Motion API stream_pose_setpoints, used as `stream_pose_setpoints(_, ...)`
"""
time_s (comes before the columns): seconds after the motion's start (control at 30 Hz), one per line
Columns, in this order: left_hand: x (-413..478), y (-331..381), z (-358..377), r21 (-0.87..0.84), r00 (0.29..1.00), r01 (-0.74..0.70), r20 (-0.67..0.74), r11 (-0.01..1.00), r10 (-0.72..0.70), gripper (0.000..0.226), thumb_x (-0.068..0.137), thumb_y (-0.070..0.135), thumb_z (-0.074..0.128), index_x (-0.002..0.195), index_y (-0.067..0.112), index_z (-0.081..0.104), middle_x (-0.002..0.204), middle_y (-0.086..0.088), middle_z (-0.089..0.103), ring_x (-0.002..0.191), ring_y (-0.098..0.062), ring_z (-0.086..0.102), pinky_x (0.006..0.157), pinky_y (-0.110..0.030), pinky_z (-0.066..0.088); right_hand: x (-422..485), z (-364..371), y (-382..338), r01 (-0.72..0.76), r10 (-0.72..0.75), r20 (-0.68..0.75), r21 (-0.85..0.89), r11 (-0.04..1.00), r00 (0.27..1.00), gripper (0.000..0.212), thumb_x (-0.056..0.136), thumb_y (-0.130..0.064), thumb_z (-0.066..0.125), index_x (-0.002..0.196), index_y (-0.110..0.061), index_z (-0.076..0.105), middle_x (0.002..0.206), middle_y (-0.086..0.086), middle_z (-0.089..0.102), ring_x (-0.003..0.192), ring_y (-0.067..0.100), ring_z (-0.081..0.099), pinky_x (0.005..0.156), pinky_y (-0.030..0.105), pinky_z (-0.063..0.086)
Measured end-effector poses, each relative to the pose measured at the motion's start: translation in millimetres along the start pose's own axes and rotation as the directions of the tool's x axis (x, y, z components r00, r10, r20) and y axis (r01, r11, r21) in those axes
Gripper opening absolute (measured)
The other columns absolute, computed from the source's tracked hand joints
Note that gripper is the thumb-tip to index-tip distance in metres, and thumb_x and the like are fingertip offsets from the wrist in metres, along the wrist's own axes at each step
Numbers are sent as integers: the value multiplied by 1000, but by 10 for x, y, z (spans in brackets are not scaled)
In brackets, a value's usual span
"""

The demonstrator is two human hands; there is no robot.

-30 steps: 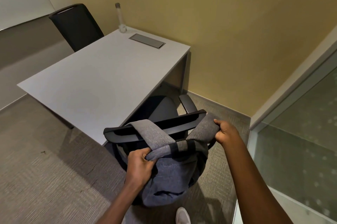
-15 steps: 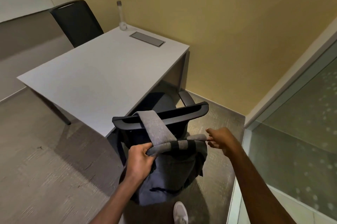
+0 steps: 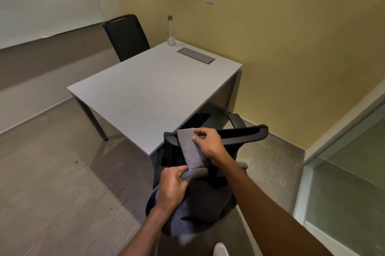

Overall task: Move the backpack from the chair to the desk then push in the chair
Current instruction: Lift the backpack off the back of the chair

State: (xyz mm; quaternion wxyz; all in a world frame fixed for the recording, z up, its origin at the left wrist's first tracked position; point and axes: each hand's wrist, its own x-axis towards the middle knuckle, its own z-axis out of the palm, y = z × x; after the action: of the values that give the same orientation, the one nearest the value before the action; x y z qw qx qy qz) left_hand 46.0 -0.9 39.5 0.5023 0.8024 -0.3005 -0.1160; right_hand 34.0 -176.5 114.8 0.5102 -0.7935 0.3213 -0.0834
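A grey backpack [image 3: 193, 210] hangs behind the back of a black office chair [image 3: 245, 133], one grey shoulder strap [image 3: 190, 147] still looped over the chair's top rail. My left hand [image 3: 171, 188] is closed on the backpack's top handle. My right hand [image 3: 210, 145] pinches the looped strap just below the rail. The chair stands at the near right corner of the white desk [image 3: 145, 97], its seat partly under the desktop. The lower part of the backpack is hidden behind my arms.
A clear bottle [image 3: 170, 30] and a grey cable hatch [image 3: 195, 55] sit at the desk's far end. A second black chair [image 3: 126, 36] stands behind the desk. A yellow wall lies right, a glass partition [image 3: 350, 193] near right, and carpet on the left.
My right hand let go of the right strap, which came off the chair rail, and moved left onto the remaining looped strap. My left hand kept its hold on the handle. The view pulled back.
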Motion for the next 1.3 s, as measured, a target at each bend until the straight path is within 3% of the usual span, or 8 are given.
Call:
stream_pose_setpoints(0.23, -138, -77, -315, -6, 993, 18, -116, 1000, -18, 36, 85, 39, 64, 63, 11, 65, 51, 5, 50, 54, 0, 41, 47, -44, 39, -78, 359, -306, 203, -205, 171, 34, 979, 964, 43, 98, -10, 70, 141, -7, 65, 142, 6, 68, 133, 15, 63, 114, 28, 49)
stream_pose_setpoints(0.43, -367, -103, -474, 35, 988, 59, -145, 998, -53, 34, 82, 44, 62, 62, 16, 67, 54, -4, 63, 55, 0, 48, 48, -44, 46, -198, 547, -319, 298, -218, 359, -185, 937, 908, 28, 95, -22, 74, 121, -10, 78, 120, 5, 79, 111, 15, 73, 101, 32, 56)
stream_pose_setpoints(0.57, -442, -77, -492, 70, 992, 55, -118, 996, -47, 42, 86, 21, 73, 53, 43, 57, 54, 28, 60, 52, 12, 52, 49, -12, 37, -382, 378, -167, 280, -192, 410, -166, 946, 892, 26, 95, -28, 75, 115, -13, 81, 111, 0, 82, 105, 10, 75, 99, 32, 58)
stream_pose_setpoints(0.7, -479, -99, -443, 166, 995, 59, -94, 984, -44, 38, 85, 13, 81, 57, 31, 63, 68, 18, 74, 54, 13, 56, 49, -10, 39, -655, -84, 235, 173, -175, 231, 26, 985, 957, 23, 99, -22, 70, 118, -13, 78, 107, 2, 82, 101, 11, 77, 92, 24, 59)
stream_pose_setpoints(0.83, -538, -24, -296, 167, 998, 39, -51, 985, -31, 16, 89, 15, 80, 74, 11, 79, 72, -12, 80, 66, -16, 74, 56, -47, 55, -1096, -612, 1065, 79, -69, -121, 85, 993, 990, 22, 101, -22, 68, 119, -12, 74, 109, 2, 77, 103, 12, 73, 92, 26, 60)
stream_pose_setpoints(1.03, -515, 312, 157, 96, 997, 22, 74, 995, -29, 44, 86, 20, 85, 51, 32, 62, 49, 24, 54, 47, 5, 49, 47, -17, 37, -1600, -970, 2098, -139, 112, 152, 178, 974, 982, 50, 91, -30, 77, 138, -24, 62, 135, -6, 71, 129, 12, 64, 114, 40, 52)
stream_pose_setpoints(1.13, -417, 536, 432, 75, 991, -33, 134, 997, 22, 40, 84, 18, 87, 54, 13, 61, 56, 20, 36, 53, 4, 37, 46, -19, 30, -1625, -1156, 2228, -86, 78, 37, 306, 948, 996, 44, 90, -24, 79, 132, -30, 66, 127, -15, 75, 119, 1, 69, 96, 20, 59)
stream_pose_setpoints(1.3, -153, 916, 955, 18, 975, 1, 222, 1000, -5, 32, 86, 20, 86, 58, 16, 71, 52, 8, 64, 54, 4, 48, 42, -32, 46, -1538, -1726, 2413, -18, 81, -176, 331, 943, 981, 40, 96, 0, 67, 129, -22, 70, 117, -8, 78, 114, 9, 72, 92, 22, 59)
